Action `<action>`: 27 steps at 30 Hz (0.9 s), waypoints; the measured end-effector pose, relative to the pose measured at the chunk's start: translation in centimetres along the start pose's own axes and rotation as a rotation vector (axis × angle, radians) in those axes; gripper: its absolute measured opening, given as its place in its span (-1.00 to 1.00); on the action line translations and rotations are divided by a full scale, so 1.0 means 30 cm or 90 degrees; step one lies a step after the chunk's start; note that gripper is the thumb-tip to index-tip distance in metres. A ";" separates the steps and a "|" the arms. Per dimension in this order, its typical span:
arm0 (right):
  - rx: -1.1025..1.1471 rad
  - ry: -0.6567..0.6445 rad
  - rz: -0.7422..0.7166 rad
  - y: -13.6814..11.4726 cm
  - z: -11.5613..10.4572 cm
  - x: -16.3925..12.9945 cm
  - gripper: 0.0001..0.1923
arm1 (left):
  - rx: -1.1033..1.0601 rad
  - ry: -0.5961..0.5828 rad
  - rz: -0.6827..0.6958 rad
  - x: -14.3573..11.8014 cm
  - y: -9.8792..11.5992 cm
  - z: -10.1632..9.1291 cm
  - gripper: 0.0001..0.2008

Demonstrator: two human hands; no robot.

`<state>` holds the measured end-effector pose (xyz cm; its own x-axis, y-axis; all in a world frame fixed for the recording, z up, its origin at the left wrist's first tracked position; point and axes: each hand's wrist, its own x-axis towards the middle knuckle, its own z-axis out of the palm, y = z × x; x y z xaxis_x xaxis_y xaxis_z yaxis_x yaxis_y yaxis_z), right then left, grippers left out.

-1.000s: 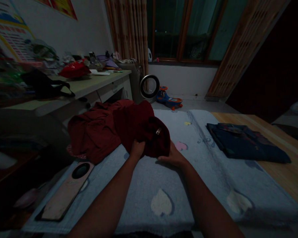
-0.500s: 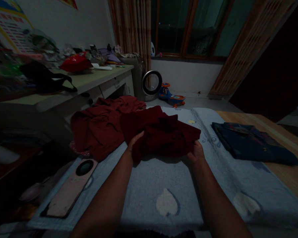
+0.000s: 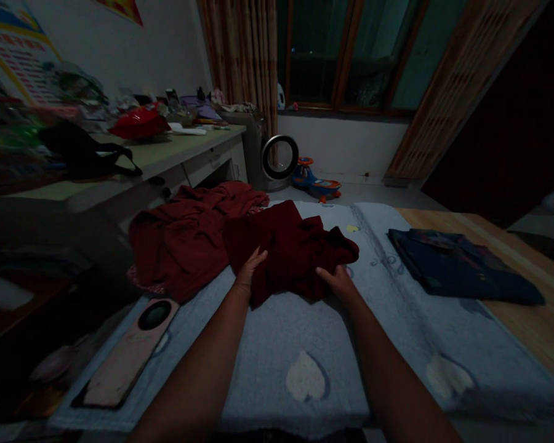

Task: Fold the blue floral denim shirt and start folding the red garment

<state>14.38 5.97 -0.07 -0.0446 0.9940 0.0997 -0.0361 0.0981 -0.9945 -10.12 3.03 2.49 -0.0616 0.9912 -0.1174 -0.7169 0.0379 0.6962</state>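
A crumpled dark red garment point(image 3: 281, 246) lies on the light blue cloth point(image 3: 277, 351) with heart patterns. My left hand point(image 3: 251, 269) grips its near left edge, thumb on top and most fingers hidden in the fabric. On the near right side, my right hand point(image 3: 338, 283) pinches the garment, its thumb over the cloth and its other fingers mostly covered. The garment's right end bunches up past my right hand. Touching it on the left is a heap of lighter red clothing point(image 3: 180, 240).
A folded dark blue garment point(image 3: 461, 264) lies at the right, partly on the wooden surface point(image 3: 540, 332). Near the left edge rests a pink phone point(image 3: 129, 357). A cluttered desk point(image 3: 180, 154) stands at the left; a ride-on toy point(image 3: 316, 183) is on the floor beyond.
My right hand has moved left along the garment, whose right part is now gathered inward and more bunched. My left hand stays at nearly the same spot.
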 end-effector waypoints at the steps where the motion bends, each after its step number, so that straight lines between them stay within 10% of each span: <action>1: -0.069 0.020 0.000 0.011 -0.001 0.001 -0.58 | 0.004 -0.006 -0.004 0.004 -0.002 -0.006 -0.41; 5: -0.104 0.096 0.006 0.020 0.003 0.012 -0.69 | 0.001 -0.013 -0.018 0.015 0.004 -0.027 -0.40; 17: 0.510 0.046 0.091 -0.021 0.001 0.043 -0.56 | -0.122 -0.042 -0.002 0.011 0.073 -0.056 -0.48; 27: 0.545 -0.059 0.185 -0.047 0.006 0.024 -0.56 | 0.140 -0.019 0.074 0.061 0.035 -0.082 -0.20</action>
<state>14.20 6.55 1.41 -0.2463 0.9626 -0.1132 -0.7390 -0.2621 -0.6207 -12.69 4.58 1.27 -0.1121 0.9936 -0.0092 -0.5378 -0.0529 0.8414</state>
